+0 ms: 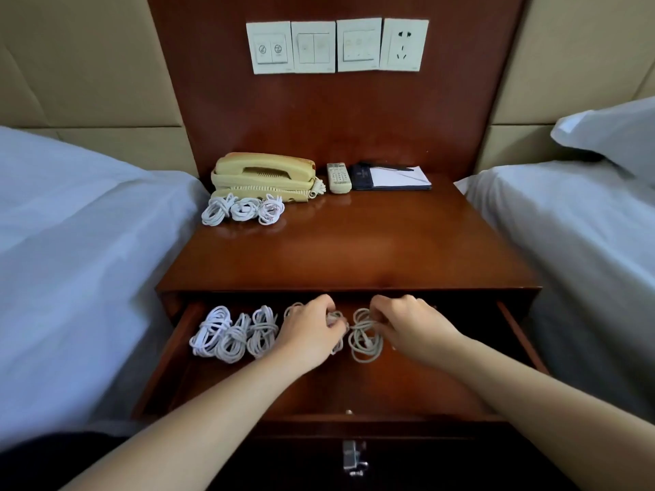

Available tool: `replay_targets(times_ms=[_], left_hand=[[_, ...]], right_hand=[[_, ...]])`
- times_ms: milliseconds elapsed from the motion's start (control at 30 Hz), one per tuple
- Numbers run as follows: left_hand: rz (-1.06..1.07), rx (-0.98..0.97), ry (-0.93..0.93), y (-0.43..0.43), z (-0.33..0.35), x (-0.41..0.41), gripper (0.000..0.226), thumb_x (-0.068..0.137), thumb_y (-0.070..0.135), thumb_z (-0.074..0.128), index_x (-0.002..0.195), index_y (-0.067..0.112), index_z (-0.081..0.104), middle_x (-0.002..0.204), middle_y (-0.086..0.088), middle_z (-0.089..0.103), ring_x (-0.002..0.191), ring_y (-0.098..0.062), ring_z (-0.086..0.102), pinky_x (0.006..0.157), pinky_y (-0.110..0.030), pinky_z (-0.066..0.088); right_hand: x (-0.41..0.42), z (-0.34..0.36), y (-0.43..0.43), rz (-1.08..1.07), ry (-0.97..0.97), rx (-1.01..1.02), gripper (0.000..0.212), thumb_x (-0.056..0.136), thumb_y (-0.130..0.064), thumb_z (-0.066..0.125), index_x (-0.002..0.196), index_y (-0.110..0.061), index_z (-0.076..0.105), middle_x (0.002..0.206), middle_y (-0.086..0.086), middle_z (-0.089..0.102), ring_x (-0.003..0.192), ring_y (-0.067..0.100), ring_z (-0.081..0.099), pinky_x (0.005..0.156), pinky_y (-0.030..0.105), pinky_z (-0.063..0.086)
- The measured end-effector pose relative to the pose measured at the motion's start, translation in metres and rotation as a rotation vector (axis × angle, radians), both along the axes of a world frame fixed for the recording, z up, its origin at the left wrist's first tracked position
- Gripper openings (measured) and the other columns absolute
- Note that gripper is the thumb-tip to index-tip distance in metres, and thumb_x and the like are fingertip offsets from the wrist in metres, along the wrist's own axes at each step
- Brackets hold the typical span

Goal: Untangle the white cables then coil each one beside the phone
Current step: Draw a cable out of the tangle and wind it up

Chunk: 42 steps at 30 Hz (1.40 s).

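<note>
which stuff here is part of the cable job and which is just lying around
Job: phone, three coiled cables beside it, drawer cables, drawer, left hand, right hand.
Lying about: remote control, notepad, pen, wall socket.

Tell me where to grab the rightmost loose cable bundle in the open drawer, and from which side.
Pinch the loose grey-white cable bundle at its far loops, from above and the right. It lies flat on the wooden drawer floor, and the left hand, gripping the neighbouring bundle, crowds its left.
</note>
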State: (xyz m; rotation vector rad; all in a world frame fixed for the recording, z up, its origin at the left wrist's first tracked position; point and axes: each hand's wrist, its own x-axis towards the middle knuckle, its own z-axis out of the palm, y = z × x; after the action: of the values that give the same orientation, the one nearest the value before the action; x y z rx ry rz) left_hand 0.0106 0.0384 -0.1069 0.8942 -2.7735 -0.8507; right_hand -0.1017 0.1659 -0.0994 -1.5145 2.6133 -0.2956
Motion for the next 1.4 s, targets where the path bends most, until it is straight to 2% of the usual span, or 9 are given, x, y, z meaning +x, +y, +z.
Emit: replay_targets(times_ms=[167, 300, 533, 833, 933, 1033, 1200, 1333, 1400], left_hand=[[-0.02, -0.08, 0.0, 0.0, -0.005, -0.002, 0.029, 0.096, 0.027, 0.047, 0.124, 0.022, 0.05, 0.092, -0.002, 0.063, 0.079, -0.024, 0.062, 0.06, -0.028, 0.042], [-0.073, -0.219, -0.021, -0.002, -0.002, -0.001, 0.015, 0.094, 0.019, 0.049, 0.104, 0.012, 0.057, 0.085, -0.005, 0.064, 0.076, -0.025, 0.061, 0.069, -0.039, 0.052], [-0.134, -0.511, -0.198, -0.008, 0.003, 0.005, 0.022, 0.099, 0.028, 0.044, 0.112, 0.018, 0.058, 0.116, -0.003, 0.053, 0.115, -0.024, 0.046, 0.092, -0.036, 0.041], [-0.198, -0.323, -0.234, -0.025, 0.019, 0.011, 0.025, 0.095, 0.035, 0.049, 0.111, 0.021, 0.062, 0.117, 0.0, 0.058, 0.111, -0.022, 0.051, 0.085, -0.035, 0.045], [-0.166, -0.224, -0.173, -0.031, 0.037, 0.012, 0.021, 0.092, 0.038, 0.052, 0.097, 0.024, 0.067, 0.098, 0.003, 0.068, 0.093, -0.02, 0.062, 0.083, -0.037, 0.051], [-0.091, -0.216, -0.06, -0.046, 0.057, 0.013, 0.027, 0.092, 0.037, 0.051, 0.079, 0.019, 0.067, 0.074, 0.002, 0.066, 0.079, -0.021, 0.063, 0.079, -0.036, 0.052], [0.09, -0.149, 0.055, -0.098, 0.071, 0.012, 0.024, 0.087, 0.037, 0.054, 0.069, 0.025, 0.063, 0.082, 0.002, 0.07, 0.084, -0.024, 0.066, 0.084, -0.04, 0.053], [0.238, -0.18, 0.119, -0.139, 0.07, 0.006, 0.022, 0.089, 0.032, 0.054, 0.086, 0.016, 0.068, 0.091, -0.004, 0.07, 0.092, -0.027, 0.063, 0.085, -0.037, 0.051], [0.248, -0.223, 0.147, -0.159, 0.064, 0.004, 0.023, 0.09, 0.034, 0.054, 0.099, 0.016, 0.067, 0.108, -0.005, 0.066, 0.105, -0.027, 0.058, 0.091, -0.039, 0.047]], right_hand=[[-0.005, -0.013, -0.006, -0.039, -0.027, 0.009, 0.013, 0.093, -0.025, 0.051, 0.101, -0.014, 0.051, 0.096, 0.012, 0.065, 0.094, 0.035, 0.062, 0.071, 0.036, 0.047], [-0.008, -0.019, -0.009, -0.059, -0.145, -0.055, 0.006, 0.09, -0.019, 0.054, 0.092, -0.014, 0.051, 0.084, 0.01, 0.066, 0.083, 0.032, 0.064, 0.073, 0.039, 0.053], [-0.004, -0.027, -0.015, -0.095, -0.194, -0.175, 0.006, 0.089, -0.016, 0.058, 0.095, -0.013, 0.058, 0.093, 0.009, 0.066, 0.088, 0.03, 0.062, 0.074, 0.034, 0.05], [0.002, -0.008, -0.022, -0.052, -0.109, -0.067, 0.013, 0.091, -0.026, 0.053, 0.099, -0.021, 0.062, 0.097, 0.005, 0.067, 0.091, 0.029, 0.062, 0.075, 0.036, 0.052], [0.005, 0.016, -0.027, -0.022, -0.114, -0.09, 0.012, 0.092, -0.026, 0.053, 0.087, -0.023, 0.064, 0.087, 0.002, 0.068, 0.084, 0.026, 0.064, 0.073, 0.036, 0.053], [0.007, 0.038, -0.042, 0.007, -0.162, -0.111, 0.015, 0.093, -0.024, 0.053, 0.08, -0.021, 0.061, 0.077, -0.001, 0.069, 0.071, 0.016, 0.067, 0.071, 0.035, 0.056], [0.0, 0.064, -0.088, 0.024, -0.15, -0.188, 0.014, 0.094, -0.02, 0.053, 0.084, -0.016, 0.062, 0.072, -0.004, 0.069, 0.059, 0.009, 0.067, 0.066, 0.026, 0.054], [-0.018, 0.069, -0.134, -0.039, -0.191, -0.23, 0.012, 0.094, -0.018, 0.054, 0.085, -0.015, 0.062, 0.077, 0.003, 0.07, 0.064, 0.013, 0.068, 0.071, 0.031, 0.056], [-0.025, 0.067, -0.155, -0.069, -0.203, -0.243, 0.012, 0.092, -0.019, 0.055, 0.082, -0.017, 0.061, 0.084, 0.007, 0.07, 0.075, 0.021, 0.069, 0.078, 0.037, 0.056]])
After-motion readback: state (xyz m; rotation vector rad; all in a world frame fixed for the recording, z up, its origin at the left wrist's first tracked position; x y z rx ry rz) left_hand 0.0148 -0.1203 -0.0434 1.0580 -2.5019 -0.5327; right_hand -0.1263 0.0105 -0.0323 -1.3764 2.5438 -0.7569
